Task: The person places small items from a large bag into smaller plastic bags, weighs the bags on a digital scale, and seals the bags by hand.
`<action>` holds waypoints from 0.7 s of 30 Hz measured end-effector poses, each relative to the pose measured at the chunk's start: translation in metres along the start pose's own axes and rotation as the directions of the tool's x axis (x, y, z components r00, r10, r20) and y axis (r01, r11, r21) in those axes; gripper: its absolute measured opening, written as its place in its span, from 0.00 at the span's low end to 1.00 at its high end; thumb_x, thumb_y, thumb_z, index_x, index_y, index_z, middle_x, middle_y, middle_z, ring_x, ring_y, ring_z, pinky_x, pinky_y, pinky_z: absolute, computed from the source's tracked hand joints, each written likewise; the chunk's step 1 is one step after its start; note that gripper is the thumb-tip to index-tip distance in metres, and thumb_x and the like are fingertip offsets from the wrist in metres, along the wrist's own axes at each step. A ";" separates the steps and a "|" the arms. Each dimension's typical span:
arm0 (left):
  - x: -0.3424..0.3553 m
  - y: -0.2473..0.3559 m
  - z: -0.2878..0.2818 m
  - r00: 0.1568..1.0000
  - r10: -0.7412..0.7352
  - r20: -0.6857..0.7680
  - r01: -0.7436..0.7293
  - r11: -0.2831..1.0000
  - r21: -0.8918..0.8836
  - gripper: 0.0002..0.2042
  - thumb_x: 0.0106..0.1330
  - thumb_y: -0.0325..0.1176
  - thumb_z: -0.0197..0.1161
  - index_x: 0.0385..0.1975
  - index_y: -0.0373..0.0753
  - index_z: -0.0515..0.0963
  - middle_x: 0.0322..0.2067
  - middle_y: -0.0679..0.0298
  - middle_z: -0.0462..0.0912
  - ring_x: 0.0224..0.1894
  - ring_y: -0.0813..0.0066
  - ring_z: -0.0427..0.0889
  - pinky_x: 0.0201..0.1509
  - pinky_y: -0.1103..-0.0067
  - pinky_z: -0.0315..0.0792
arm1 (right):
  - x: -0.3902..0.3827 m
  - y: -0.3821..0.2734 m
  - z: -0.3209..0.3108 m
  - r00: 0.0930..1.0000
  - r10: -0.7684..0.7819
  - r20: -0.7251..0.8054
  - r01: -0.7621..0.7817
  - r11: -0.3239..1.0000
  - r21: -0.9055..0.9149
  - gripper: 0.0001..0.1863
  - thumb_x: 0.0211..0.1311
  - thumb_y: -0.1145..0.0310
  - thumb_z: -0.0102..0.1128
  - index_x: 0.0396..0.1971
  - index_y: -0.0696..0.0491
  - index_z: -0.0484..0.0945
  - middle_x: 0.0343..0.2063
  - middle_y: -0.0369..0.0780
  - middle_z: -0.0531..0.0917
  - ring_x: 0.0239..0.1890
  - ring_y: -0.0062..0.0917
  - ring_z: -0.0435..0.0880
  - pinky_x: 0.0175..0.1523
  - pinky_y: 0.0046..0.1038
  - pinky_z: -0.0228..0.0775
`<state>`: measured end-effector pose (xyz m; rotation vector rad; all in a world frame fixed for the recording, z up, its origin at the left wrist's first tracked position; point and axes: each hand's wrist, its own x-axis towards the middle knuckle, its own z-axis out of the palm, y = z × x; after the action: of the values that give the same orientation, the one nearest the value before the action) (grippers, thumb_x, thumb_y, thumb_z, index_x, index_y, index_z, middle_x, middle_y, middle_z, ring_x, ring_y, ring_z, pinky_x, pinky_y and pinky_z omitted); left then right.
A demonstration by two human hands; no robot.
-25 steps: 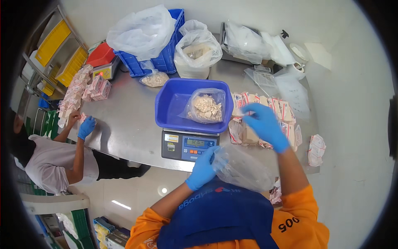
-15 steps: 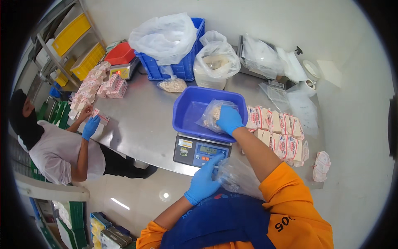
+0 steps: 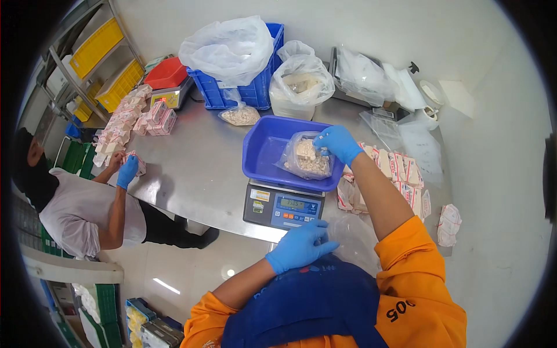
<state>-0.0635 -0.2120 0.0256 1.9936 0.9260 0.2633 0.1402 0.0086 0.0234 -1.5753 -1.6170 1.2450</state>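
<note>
My right hand [image 3: 337, 145], in a blue glove, is at the open mouth of a clear plastic bag [image 3: 296, 169] of beige crumbs. Its fingers are pinched together; what lies between them is hidden. A larger pale chunk [image 3: 306, 149] rests on the crumbs. The bag stands in a blue-purple plastic tub [image 3: 259, 152] on a digital scale [image 3: 257, 210]. In front of the scale, my gloved left hand [image 3: 299, 248] is open, fingers and thumb apart, beside loose clear plastic bags [image 3: 351, 240].
Wrapped pale blocks [image 3: 398, 168] are stacked right of the tub. Behind it stand a blue crate [image 3: 232, 90], a lined white bucket [image 3: 293, 106] and a tied bag of crumbs [image 3: 241, 115]. At left a co-worker [image 3: 87, 209] handles a wrapped block near another scale [image 3: 171, 95].
My right hand has risen out of the bag to its rim, uncovering the crumbs and chunk. My left hand has shifted slightly right and down. The co-worker's gloved hand has moved slightly.
</note>
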 end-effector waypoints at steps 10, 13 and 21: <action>0.011 0.056 -0.003 0.923 0.337 -0.187 -0.337 0.941 0.034 0.22 0.65 0.51 0.64 0.54 0.46 0.76 0.52 0.48 0.73 0.43 0.47 0.83 0.46 0.64 0.79 | -0.131 -0.063 -0.057 0.982 0.016 0.189 -0.062 0.970 0.235 0.11 0.59 0.68 0.67 0.35 0.60 0.86 0.30 0.40 0.87 0.25 0.16 0.80 0.30 0.17 0.71; 0.038 0.032 0.019 0.987 0.160 -0.027 -0.159 0.986 0.048 0.22 0.66 0.52 0.62 0.54 0.46 0.77 0.53 0.46 0.72 0.44 0.46 0.82 0.45 0.63 0.79 | -0.177 -0.075 -0.056 0.963 0.102 0.248 -0.131 0.986 0.103 0.10 0.58 0.69 0.66 0.35 0.59 0.87 0.25 0.38 0.86 0.22 0.14 0.79 0.26 0.17 0.69; 0.057 0.005 0.031 1.000 -0.001 -0.031 0.005 0.993 0.120 0.27 0.61 0.38 0.64 0.61 0.39 0.70 0.53 0.44 0.73 0.50 0.44 0.79 0.53 0.62 0.76 | -0.241 -0.006 -0.007 0.900 0.304 0.313 -0.336 0.940 0.052 0.14 0.58 0.66 0.67 0.41 0.57 0.85 0.29 0.40 0.86 0.26 0.17 0.83 0.31 0.20 0.76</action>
<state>-0.0056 -0.1940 0.0027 2.1031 0.9845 0.2420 0.1817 -0.2220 0.0819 -1.6976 -1.4726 1.7912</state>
